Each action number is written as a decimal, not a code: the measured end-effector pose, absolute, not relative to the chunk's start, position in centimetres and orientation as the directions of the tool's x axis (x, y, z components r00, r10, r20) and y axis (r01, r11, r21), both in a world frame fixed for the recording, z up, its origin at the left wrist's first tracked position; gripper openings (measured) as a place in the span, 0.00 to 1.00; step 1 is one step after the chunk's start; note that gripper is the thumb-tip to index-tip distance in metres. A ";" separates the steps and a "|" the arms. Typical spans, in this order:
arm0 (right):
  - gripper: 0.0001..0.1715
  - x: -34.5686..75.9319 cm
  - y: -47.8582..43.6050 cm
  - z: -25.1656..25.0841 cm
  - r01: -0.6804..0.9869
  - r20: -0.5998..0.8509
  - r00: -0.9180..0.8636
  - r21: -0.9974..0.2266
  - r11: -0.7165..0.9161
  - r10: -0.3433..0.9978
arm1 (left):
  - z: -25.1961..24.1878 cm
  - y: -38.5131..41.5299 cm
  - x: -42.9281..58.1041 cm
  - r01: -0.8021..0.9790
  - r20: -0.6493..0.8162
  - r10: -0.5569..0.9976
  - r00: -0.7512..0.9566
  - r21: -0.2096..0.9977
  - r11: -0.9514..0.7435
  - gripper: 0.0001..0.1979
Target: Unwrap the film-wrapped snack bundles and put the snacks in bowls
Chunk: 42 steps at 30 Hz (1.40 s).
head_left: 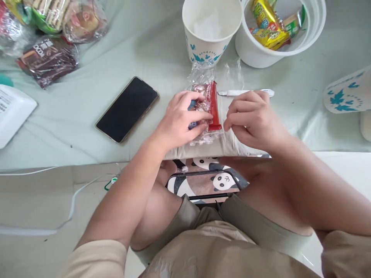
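Observation:
My left hand [185, 117] is closed over a red snack packet [213, 104] wrapped in crinkled clear plastic, its fingers pressing the packet to the table. Part of the packet's printed face is hidden beneath those fingers. Just right of the packet is my right hand [255, 119], fingers curled and tips together near the edge of the clear film; whatever they hold, if anything, is hidden. Behind the right hand lies a slim white utility knife [232, 93], partly covered by it. A loose strip of clear plastic [233, 73] sits beyond the packet.
A paper cup [203, 50] with something white inside stands beyond the packet. To its right is a white tub [257, 56] holding wrapped snacks. A phone [126, 110] lies left of my hands. Bagged snacks [49, 58] fill the far left; another cup [348, 92] lies tilted at right.

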State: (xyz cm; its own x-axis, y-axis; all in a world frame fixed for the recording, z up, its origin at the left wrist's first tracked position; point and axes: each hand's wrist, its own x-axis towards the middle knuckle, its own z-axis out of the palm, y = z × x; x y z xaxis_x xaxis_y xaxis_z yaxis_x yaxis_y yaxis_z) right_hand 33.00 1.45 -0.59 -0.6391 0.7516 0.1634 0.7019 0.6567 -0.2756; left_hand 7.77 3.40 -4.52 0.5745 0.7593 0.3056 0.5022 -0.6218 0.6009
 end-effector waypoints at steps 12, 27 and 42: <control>0.19 32.8 1.0 -0.3 0.650 0.085 -0.703 -0.327 0.687 0.706 | -3.9 2.8 8.0 0.428 0.349 0.701 0.621 0.598 -0.677 0.15; 0.16 34.7 1.2 -0.6 0.688 0.093 -0.652 -0.344 0.639 0.752 | -2.3 3.0 7.7 0.419 0.268 0.935 0.231 0.840 -0.345 0.13; 0.15 31.2 -0.7 -0.3 0.642 0.230 -0.655 -0.333 0.691 0.720 | -3.2 2.6 7.5 0.380 0.316 0.757 0.572 0.716 -0.586 0.04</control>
